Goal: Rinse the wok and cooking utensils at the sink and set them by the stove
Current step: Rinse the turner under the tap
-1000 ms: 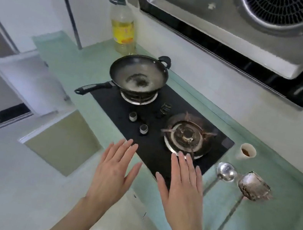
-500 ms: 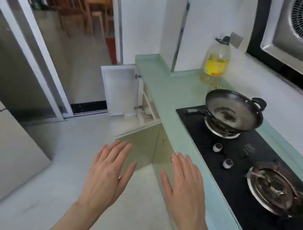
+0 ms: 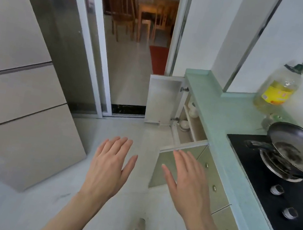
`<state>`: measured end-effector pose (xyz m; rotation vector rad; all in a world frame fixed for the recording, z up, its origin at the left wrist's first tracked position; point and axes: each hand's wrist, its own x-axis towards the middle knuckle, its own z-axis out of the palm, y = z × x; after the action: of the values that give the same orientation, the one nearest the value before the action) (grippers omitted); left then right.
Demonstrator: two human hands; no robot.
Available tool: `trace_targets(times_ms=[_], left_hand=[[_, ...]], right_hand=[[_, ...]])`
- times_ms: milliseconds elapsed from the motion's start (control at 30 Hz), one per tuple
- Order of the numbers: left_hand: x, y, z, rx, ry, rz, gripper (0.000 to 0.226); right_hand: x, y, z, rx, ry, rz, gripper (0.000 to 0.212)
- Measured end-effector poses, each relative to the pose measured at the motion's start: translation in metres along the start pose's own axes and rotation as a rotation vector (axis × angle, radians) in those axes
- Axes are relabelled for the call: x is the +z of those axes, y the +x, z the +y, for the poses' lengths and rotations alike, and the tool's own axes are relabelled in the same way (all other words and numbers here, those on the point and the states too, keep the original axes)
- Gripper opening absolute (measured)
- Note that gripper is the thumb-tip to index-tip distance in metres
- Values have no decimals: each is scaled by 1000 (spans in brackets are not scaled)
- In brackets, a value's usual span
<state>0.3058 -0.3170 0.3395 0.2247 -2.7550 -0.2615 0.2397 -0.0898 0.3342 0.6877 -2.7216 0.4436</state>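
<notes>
Wok (image 3: 300, 150) handle points left along counter.

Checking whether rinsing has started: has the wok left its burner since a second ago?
No. The wok sits on the same burner of the black hob, the oil bottle behind it. Only the camera swung left; neither hand touches it.

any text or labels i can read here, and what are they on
None can be read.
Oil bottle: its yellow label carries red print, too blurred to read.
Stove knobs: any markings are too small to tell.
Wok: no lettering shows.
</notes>
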Motion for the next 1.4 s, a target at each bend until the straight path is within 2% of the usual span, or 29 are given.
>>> trace_targets(times_ms=[233, 633, 867, 1167, 1400], left_hand=[[19, 63, -39, -63, 25, -24, 52], [59, 212, -107, -56, -18, 20, 48], [86, 284, -135, -31, -58, 8, 44], [155, 418, -178, 135, -169, 4, 45], [196, 546, -211, 304, -214, -94, 53]], right_hand=[[43, 79, -17, 2, 38, -50, 66], [103, 240, -21, 90, 64, -13, 63], [135, 315, -15, 131, 34, -76, 62], [188, 408, -3, 248, -36, -5, 56], [227, 492, -5, 427, -102, 110, 56]])
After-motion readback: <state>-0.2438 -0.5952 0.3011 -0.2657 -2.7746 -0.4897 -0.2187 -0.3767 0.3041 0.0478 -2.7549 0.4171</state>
